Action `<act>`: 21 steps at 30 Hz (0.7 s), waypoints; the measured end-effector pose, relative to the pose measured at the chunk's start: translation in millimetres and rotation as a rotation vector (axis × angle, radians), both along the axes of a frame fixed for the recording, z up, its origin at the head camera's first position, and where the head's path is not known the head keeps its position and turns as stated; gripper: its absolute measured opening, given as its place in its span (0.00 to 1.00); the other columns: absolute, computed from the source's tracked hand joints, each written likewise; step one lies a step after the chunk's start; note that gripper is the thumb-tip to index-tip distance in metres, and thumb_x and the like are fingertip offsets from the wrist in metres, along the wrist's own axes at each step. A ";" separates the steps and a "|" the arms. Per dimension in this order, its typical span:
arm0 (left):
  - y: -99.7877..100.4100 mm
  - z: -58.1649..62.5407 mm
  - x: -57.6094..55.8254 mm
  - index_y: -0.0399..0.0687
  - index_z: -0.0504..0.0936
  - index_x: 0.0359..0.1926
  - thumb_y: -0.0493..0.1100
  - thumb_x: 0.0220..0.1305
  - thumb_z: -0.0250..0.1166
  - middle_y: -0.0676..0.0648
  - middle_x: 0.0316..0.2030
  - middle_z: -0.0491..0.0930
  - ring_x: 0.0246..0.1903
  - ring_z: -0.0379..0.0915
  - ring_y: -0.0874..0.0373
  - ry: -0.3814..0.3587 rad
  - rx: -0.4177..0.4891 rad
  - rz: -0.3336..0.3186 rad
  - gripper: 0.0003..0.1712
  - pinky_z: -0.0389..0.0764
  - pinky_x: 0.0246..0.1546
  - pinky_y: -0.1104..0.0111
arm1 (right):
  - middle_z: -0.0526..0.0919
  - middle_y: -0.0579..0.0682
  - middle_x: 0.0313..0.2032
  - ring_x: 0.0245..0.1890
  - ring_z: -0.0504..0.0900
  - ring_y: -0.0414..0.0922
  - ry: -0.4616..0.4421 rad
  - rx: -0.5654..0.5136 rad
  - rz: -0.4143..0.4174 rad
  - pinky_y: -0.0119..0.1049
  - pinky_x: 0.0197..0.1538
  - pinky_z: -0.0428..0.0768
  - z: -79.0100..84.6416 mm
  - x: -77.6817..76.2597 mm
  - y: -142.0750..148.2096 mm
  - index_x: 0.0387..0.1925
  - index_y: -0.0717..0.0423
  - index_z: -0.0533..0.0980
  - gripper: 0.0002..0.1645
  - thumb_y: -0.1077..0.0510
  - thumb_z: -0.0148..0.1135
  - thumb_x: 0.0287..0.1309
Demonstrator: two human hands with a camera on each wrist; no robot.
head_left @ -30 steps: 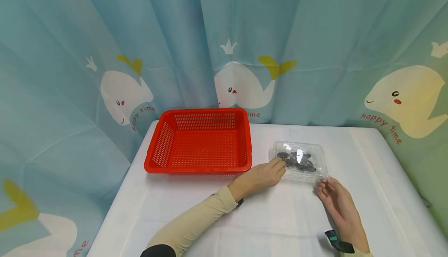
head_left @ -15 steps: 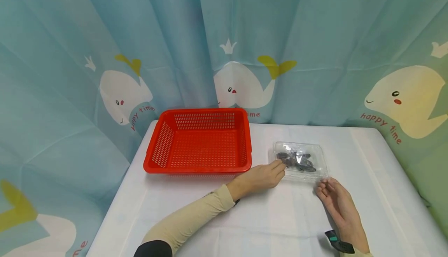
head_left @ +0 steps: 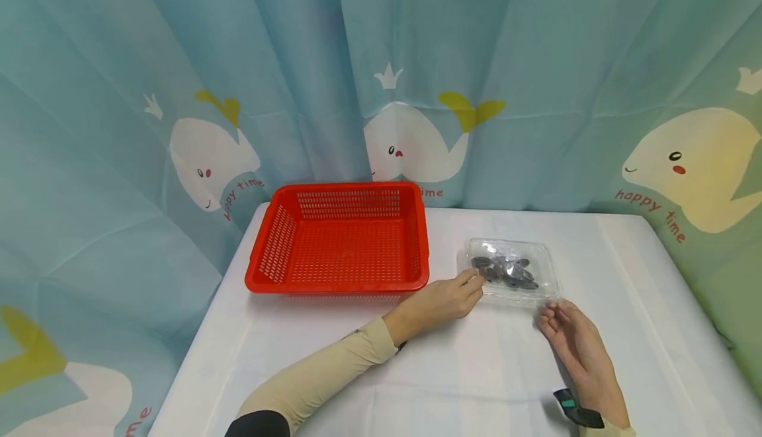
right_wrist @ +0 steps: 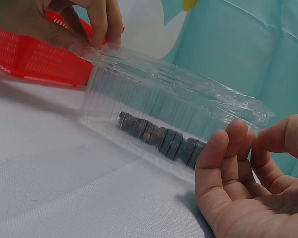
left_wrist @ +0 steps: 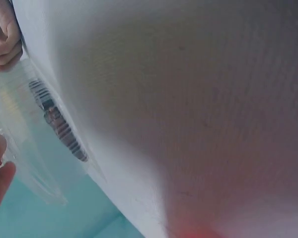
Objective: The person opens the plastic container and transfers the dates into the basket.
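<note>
Pinching, left side: left hand [head_left: 439,302] narrow, thumb and fingertips gripping the left end of the box [head_left: 540,266].
Pinching, right side: right hand [head_left: 580,348] narrow too, thumb meeting fingertips at the near-right corner.
Box: between the hands, just beyond them; thin clear plastic, rectangular, with ribbed walls and a glossy, uneven top.
Contents: small dark oblong pieces [head_left: 519,277], clustered on the box floor between the hands; their kind I cannot tell.
Basket [head_left: 336,289]: left of the left hand and farther out; red plastic, rectangular, slotted walls, gridded floor.
Cloth [head_left: 452,391]: beneath both hands; white, finely woven, lightly creased.
Curtain [head_left: 548,47]: beyond both hands; blue-green, folded, whale-printed.
</note>
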State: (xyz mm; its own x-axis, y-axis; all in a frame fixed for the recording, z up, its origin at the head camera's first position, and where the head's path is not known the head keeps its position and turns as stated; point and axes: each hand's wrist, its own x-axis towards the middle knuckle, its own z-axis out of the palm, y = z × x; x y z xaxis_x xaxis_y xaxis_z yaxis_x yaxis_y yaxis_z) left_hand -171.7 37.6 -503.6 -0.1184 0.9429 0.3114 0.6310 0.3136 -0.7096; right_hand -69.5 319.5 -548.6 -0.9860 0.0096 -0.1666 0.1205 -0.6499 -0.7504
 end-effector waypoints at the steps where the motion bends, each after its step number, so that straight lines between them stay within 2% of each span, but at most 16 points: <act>1: -0.2 -0.1 0.1 0.50 0.83 0.48 0.31 0.76 0.46 0.51 0.50 0.82 0.51 0.75 0.57 -0.013 0.000 0.008 0.19 0.77 0.57 0.74 | 0.78 0.44 0.46 0.45 0.79 0.37 0.002 -0.002 0.002 0.29 0.50 0.82 0.0 0.0 0.0 0.58 0.53 0.73 0.15 0.60 0.41 0.83; 12: -0.3 -1.1 -1.9 0.52 0.79 0.43 0.31 0.77 0.44 0.51 0.47 0.79 0.49 0.74 0.57 -0.111 0.035 -0.018 0.18 0.77 0.56 0.72 | 0.77 0.43 0.46 0.45 0.78 0.36 -0.010 0.021 0.002 0.29 0.50 0.82 -0.4 -0.6 0.7 0.59 0.52 0.72 0.14 0.59 0.42 0.83; 21: 0.3 -0.1 -0.8 0.48 0.81 0.48 0.30 0.78 0.45 0.48 0.56 0.82 0.63 0.75 0.54 -0.211 0.074 -0.026 0.18 0.75 0.69 0.67 | 0.77 0.43 0.47 0.46 0.78 0.35 -0.032 0.053 -0.015 0.28 0.51 0.82 -0.5 -1.0 -0.4 0.58 0.50 0.74 0.13 0.58 0.44 0.83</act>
State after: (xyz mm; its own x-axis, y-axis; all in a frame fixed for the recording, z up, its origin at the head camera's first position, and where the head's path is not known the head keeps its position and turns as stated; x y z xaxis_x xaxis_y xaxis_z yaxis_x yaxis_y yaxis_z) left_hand -172.5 38.0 -503.7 -0.1641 0.9220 0.3506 0.7718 0.3414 -0.5364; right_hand -70.5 319.1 -549.1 -0.9798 0.0342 -0.1970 0.1354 -0.6115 -0.7796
